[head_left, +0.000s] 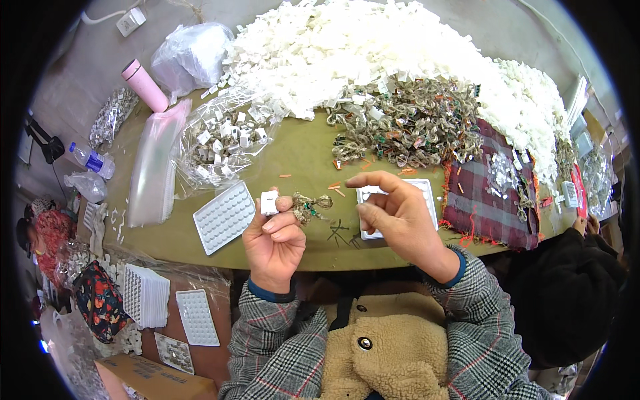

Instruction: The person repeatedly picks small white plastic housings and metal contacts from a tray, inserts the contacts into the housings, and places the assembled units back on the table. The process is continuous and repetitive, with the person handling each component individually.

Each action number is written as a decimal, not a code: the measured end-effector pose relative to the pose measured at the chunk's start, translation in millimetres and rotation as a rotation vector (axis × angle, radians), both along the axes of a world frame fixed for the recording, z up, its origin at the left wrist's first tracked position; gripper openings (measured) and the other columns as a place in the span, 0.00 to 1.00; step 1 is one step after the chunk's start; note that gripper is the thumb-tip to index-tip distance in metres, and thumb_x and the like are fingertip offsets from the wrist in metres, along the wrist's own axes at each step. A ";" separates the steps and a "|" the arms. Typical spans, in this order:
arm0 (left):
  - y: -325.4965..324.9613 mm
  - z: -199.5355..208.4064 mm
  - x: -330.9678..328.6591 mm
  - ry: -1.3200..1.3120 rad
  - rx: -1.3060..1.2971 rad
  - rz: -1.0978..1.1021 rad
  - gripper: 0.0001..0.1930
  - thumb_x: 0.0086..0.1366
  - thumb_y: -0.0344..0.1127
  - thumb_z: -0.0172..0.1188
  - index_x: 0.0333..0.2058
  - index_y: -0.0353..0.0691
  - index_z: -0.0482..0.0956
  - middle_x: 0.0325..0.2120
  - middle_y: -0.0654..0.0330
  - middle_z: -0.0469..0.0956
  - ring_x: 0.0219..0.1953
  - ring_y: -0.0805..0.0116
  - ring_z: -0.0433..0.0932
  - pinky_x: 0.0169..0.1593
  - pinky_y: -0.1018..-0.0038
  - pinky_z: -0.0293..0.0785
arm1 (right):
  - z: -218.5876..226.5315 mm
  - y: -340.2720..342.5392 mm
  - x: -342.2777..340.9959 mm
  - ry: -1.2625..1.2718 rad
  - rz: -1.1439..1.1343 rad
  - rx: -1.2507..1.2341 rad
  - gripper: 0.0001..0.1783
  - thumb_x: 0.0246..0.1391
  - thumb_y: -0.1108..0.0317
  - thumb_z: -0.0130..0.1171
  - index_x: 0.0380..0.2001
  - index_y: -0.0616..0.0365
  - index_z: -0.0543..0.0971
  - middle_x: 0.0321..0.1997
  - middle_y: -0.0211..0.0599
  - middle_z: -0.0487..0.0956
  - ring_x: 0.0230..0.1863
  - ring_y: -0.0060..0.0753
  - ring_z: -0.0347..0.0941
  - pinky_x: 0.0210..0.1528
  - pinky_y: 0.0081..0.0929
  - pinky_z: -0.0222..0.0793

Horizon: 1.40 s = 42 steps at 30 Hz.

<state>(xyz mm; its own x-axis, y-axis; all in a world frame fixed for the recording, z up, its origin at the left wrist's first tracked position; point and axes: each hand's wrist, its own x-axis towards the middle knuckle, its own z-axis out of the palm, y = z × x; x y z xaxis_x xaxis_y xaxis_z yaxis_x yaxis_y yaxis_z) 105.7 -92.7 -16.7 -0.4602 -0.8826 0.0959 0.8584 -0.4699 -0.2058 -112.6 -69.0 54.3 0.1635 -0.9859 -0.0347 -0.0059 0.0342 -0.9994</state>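
Note:
My left hand (pixel 275 252) is raised above the table's near edge, its fingers closed around a small white plastic housing (pixel 269 203). From the same fingers a small bundle of thin wires (pixel 311 207), brownish with a bit of green, sticks out to the right. My right hand (pixel 410 227) hovers to the right of the bundle, thumb and forefinger apart with nothing visible between them. Partly hidden behind it lies a white dimpled tray (pixel 429 197). A second white dimpled tray (pixel 225 218) lies left of my left hand.
White plastic pieces (pixel 353 47) form a large heap at the back, with a pile of wire bundles (pixel 413 127) in front. A plaid cloth (pixel 490 207) lies right, a clear bag of white parts (pixel 223 143) left, beside a pink bottle (pixel 145 85). Another person (pixel 567 287) sits at right.

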 end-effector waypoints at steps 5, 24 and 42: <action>6.4 2.8 -8.5 -0.025 -0.087 -0.010 0.17 0.73 0.36 0.51 0.54 0.30 0.72 0.39 0.54 0.71 0.29 0.75 0.73 0.31 0.78 0.75 | -8.8 6.2 12.7 0.168 -0.068 -0.227 0.22 0.52 0.80 0.63 0.51 0.64 0.72 0.44 0.32 0.75 0.29 0.16 0.71 0.32 0.18 0.69; 21.7 11.2 -25.2 -0.310 -0.139 0.113 0.16 0.72 0.37 0.53 0.53 0.35 0.72 0.39 0.51 0.76 0.30 0.72 0.72 0.32 0.76 0.73 | -19.6 4.0 29.2 0.266 -0.191 -0.503 0.10 0.48 0.78 0.66 0.34 0.65 0.77 0.35 0.38 0.79 0.39 0.33 0.75 0.44 0.26 0.69; 22.3 32.5 -21.3 -0.924 -0.146 0.411 0.12 0.70 0.33 0.56 0.48 0.33 0.75 0.37 0.50 0.81 0.30 0.73 0.78 0.26 0.81 0.74 | -8.4 10.7 14.3 -0.020 0.067 -0.075 0.05 0.56 0.82 0.57 0.36 0.64 0.75 0.29 0.29 0.76 0.30 0.20 0.74 0.33 0.19 0.71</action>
